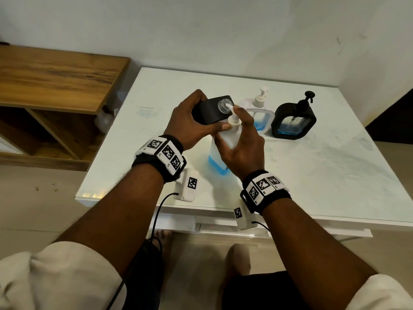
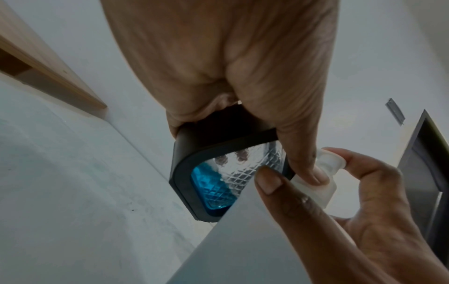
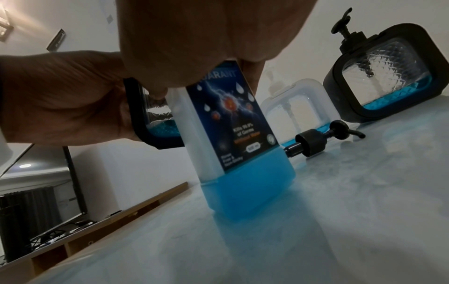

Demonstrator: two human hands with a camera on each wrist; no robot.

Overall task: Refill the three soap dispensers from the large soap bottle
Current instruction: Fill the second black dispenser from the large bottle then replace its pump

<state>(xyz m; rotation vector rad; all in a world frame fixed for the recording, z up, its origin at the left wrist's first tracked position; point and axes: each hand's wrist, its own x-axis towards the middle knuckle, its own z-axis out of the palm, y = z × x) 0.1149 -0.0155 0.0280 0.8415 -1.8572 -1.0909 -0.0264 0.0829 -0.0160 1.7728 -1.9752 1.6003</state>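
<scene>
Left hand [image 1: 185, 121] grips a tilted black dispenser [image 1: 210, 109], its neck open, at the pump of the big bottle [image 1: 220, 153]. Right hand [image 1: 242, 142] grips that bottle, standing on the worktop [image 1: 324, 175]. Only the right wrist view shows a loose black pump [image 3: 323, 139] lying behind the bottle.

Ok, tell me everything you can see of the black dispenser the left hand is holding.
The black dispenser is a squarish black-framed body with a clear, diamond-textured window. Its pump is off, leaving a clear threaded neck open. It is tilted off the table, mouth against the nozzle of the large soap bottle. A little blue soap pools in its low corner. The left hand grips its body; a black pump lies on the table behind.
</scene>
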